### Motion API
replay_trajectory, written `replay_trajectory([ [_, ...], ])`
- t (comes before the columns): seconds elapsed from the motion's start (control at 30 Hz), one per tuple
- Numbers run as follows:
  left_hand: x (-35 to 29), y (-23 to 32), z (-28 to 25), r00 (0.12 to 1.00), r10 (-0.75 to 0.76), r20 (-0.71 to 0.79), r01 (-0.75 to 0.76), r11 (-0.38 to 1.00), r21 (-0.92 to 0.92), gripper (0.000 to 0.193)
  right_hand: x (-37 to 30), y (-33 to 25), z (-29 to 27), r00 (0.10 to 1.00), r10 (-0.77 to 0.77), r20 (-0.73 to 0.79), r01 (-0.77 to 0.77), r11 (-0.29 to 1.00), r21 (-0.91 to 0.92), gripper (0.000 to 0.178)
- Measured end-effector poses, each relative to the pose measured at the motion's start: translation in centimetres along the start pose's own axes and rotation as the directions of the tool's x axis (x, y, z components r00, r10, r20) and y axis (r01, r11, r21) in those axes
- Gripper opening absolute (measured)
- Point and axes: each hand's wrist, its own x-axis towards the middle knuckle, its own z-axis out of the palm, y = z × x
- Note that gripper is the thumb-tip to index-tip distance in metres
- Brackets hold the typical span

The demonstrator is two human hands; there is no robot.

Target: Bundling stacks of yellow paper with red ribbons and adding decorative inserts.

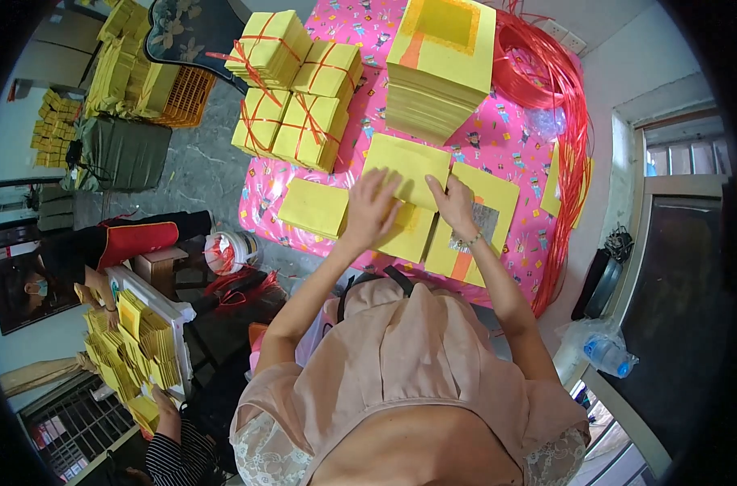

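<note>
In front of me a plain yellow paper sheet lies slightly turned over other yellow paper on the table. My left hand is over its left part, fingers spread and a little blurred. At the sheet's right edge, my right hand pinches the paper with its thumb on top; some of its fingers are hidden. Under my right wrist is a yellow stack with a silver square and orange stripe. A flat plain yellow pile rests left of my left hand.
The table wears a pink patterned cover. Yellow bundles tied with red string sit at back left, a tall yellow paper stack at back centre. Red plastic strands hang along the right edge. Two people handle yellow stacks at far left.
</note>
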Motion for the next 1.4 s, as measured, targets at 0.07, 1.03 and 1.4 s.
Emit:
replay_trajectory([
  [0.07, -0.1, 1.2, 0.5, 0.996, -0.009, 0.086, 0.006, 0.999, 0.037, 0.062, 0.7, -0.7, -0.2, 0.999, 0.046, 0.02, -0.046, 0.999, 0.012, 0.049],
  [1.03, -0.5, 1.0, 2.1, 0.953, -0.093, 0.287, 0.076, 0.995, 0.07, 0.076, 1.9, -1.4, -0.2, 0.996, 0.07, -0.054, -0.077, 0.989, -0.125, 0.036],
  [1.4, -0.7, 0.7, 2.2, 0.956, -0.093, 0.279, 0.076, 0.994, 0.073, 0.072, 0.1, -3.1, -1.8, 0.966, -0.082, -0.245, 0.042, 0.985, -0.167, 0.026],
])
